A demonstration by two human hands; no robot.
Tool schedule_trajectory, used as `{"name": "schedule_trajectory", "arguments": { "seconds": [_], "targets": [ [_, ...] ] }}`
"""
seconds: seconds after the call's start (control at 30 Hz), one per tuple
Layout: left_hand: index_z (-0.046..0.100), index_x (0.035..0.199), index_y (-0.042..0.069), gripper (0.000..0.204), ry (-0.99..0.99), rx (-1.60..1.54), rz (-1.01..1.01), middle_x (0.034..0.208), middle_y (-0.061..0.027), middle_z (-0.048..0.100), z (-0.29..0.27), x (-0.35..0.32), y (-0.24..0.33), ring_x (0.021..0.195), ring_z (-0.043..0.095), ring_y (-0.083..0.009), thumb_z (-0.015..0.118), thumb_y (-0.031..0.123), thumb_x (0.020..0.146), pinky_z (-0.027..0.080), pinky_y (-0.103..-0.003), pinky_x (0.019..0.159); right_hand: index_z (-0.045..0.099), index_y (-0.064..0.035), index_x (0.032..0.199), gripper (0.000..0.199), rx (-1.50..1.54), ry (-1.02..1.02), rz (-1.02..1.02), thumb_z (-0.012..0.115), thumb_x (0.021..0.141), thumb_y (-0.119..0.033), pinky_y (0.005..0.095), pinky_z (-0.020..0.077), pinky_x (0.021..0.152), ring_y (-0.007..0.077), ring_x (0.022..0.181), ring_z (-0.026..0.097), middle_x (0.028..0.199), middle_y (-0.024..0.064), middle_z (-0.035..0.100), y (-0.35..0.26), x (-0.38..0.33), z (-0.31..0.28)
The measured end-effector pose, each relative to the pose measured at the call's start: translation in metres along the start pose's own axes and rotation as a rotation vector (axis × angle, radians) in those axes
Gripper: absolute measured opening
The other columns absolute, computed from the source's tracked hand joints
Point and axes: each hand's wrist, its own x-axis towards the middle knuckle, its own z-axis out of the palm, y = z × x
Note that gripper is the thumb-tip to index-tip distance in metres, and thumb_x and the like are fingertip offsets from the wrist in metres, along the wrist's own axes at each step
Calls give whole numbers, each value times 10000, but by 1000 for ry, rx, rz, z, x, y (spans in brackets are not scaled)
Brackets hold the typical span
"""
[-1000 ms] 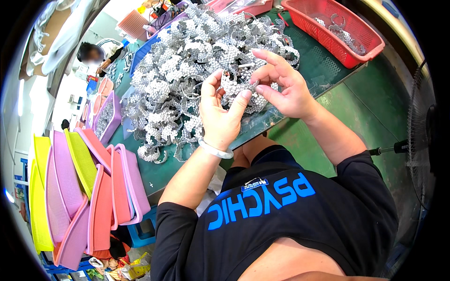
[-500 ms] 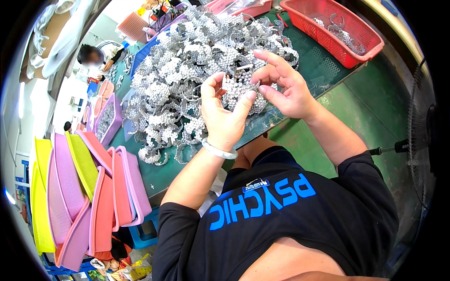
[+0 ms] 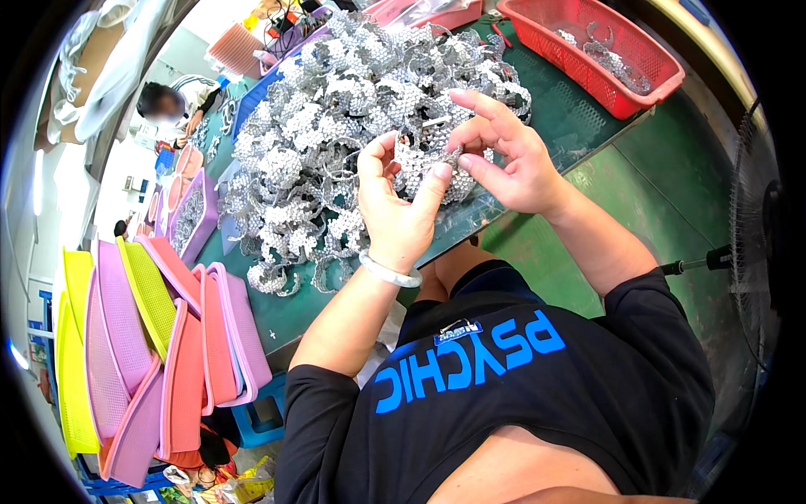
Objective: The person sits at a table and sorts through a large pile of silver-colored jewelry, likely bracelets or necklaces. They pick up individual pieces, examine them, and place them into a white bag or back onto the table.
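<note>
Both hands work at the near right edge of a big heap of silvery grey curved strips (image 3: 323, 126) covered in small rounded bumps. My left hand (image 3: 393, 217), with a pale bangle (image 3: 390, 270) on its wrist, is closed round the side of one bumpy silver strip (image 3: 413, 168). With thumb and index finger my right hand (image 3: 525, 168) pinches the upper right edge of this strip, close to my left thumb tip. The right hand's other fingers are raised and bent. The strip's far side blends into the heap behind it.
A red basket (image 3: 579, 71) holding a few strips stands at the far right of the green table (image 3: 281, 315). Pink, purple and yellow-green baskets (image 3: 189, 361) are stacked at left. A black fan (image 3: 760, 235) stands at right. Another person (image 3: 172, 105) sits far left.
Both hands and the strip have shifted very slightly left in the picture. The grip on the strip looks the same.
</note>
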Motion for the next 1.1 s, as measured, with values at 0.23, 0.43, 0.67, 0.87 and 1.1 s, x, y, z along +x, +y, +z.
{"name": "schedule_trajectory", "arguments": {
  "seconds": [0.23,0.43,0.67,0.87,1.1],
  "targets": [
    [406,1180,5,494,-72,-82,-75,1090,-77,499,-4,-1,3,978,488,-135,679,97,778,396,-276,870,312,-11,1346,627,-65,23,-26,546,775,99,189,409,641,58,707,516,875,41,584,-6,1,4],
    [404,1178,6,430,-96,-150,-128,1081,-72,514,-6,-2,7,979,494,-125,633,56,818,401,-266,878,319,-9,1342,627,-78,35,-55,558,772,95,184,404,613,51,676,509,856,41,593,-9,2,6],
    [427,1125,3,412,-77,-255,-177,1038,-71,510,-4,-2,14,897,505,-100,662,79,795,442,-230,775,328,-14,1339,624,-100,27,-24,563,770,92,178,396,598,45,659,504,852,38,599,-10,2,7],
    [434,1121,0,384,-80,-270,-212,1017,-57,518,-4,-2,16,884,510,-92,645,68,807,443,-229,776,332,-7,1335,621,-107,28,-39,566,768,91,177,397,593,44,652,504,848,41,596,-10,3,7],
    [430,1128,-3,388,-77,-275,-217,1008,-53,522,-4,-2,15,874,513,-89,642,67,810,445,-232,776,333,-1,1333,620,-110,24,-43,567,766,92,175,397,589,43,652,504,845,40,589,-13,4,7]
  ]
}}
